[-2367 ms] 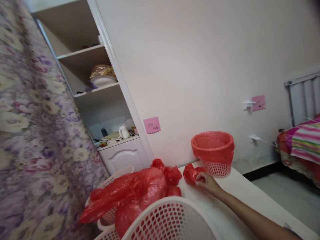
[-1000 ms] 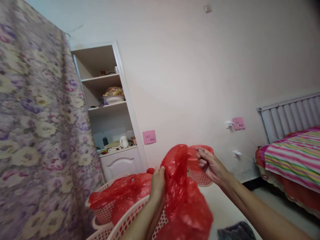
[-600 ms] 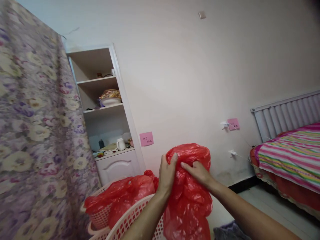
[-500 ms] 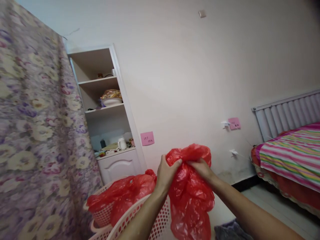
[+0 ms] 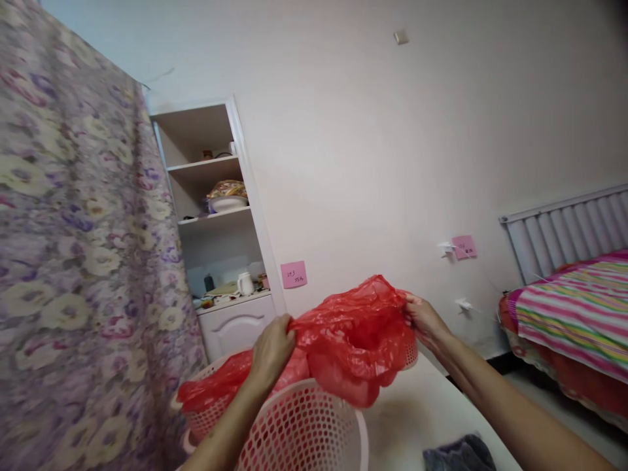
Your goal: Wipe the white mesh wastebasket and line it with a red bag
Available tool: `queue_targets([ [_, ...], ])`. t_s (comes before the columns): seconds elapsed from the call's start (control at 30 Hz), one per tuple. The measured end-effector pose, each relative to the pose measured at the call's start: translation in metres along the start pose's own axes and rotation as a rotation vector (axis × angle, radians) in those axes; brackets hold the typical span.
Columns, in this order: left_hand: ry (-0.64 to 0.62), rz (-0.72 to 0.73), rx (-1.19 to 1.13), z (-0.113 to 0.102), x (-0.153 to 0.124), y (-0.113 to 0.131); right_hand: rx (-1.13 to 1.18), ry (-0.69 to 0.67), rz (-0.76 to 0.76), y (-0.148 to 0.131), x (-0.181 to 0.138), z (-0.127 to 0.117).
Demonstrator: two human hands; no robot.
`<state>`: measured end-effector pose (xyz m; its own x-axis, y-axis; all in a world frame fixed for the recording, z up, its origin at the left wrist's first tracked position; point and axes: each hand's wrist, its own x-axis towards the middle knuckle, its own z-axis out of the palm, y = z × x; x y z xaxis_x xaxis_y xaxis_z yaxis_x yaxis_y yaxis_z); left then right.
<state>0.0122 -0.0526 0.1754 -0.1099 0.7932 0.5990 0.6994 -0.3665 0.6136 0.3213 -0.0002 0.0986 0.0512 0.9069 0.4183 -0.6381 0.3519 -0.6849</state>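
Both hands pinch the rim of a red plastic bag [image 5: 356,333] and pull it wide: left hand [image 5: 272,347] is closed on the near-left edge, right hand [image 5: 424,320] is closed on the far-right edge, fingers pressed together through the film. Bag hangs stretched in the air between them, mouth open toward the camera, directly above the white perforated basket [image 5: 299,428] at the bottom of the view. Likely failure: film is thin and slick, so pulling harder could tear the rim or let one pinch slip, and the mouth would collapse (my read, not something visible). Sagging lower fold sits just above the basket rim and could snag on it. Around it: a second basket [image 5: 206,418] at left is stuffed with more red bags [image 5: 220,386], just beside the held one. A lined basket behind the bag is mostly hidden. Dark cloth [image 5: 458,453] lies on the white table [image 5: 417,405] near the right forearm. Floral curtain [image 5: 73,261] crowds the left, shelf unit [image 5: 216,222] stands behind, striped bed [image 5: 574,314] well apart at right.
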Motion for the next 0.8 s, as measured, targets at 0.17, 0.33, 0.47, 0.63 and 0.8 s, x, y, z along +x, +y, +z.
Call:
queue_targets([
  [0.17,-0.032,-0.289,-0.343,-0.001,0.001,-0.013,0.059,0.06,0.011,0.003,0.001,-0.012],
  [0.33,0.1,-0.348,-0.731,-0.005,0.0,-0.002,0.062,0.071,0.006,0.016,-0.01,-0.008],
  [0.47,0.192,-0.277,-0.857,-0.009,0.004,0.005,-0.037,0.022,-0.003,0.03,-0.029,0.005],
  [0.63,0.204,-0.213,-0.802,-0.001,-0.002,0.008,-0.291,-0.005,-0.098,0.037,-0.058,0.017],
  [0.8,0.118,-0.083,-0.473,0.008,-0.008,0.01,-0.396,-0.002,0.001,0.037,-0.059,0.003],
])
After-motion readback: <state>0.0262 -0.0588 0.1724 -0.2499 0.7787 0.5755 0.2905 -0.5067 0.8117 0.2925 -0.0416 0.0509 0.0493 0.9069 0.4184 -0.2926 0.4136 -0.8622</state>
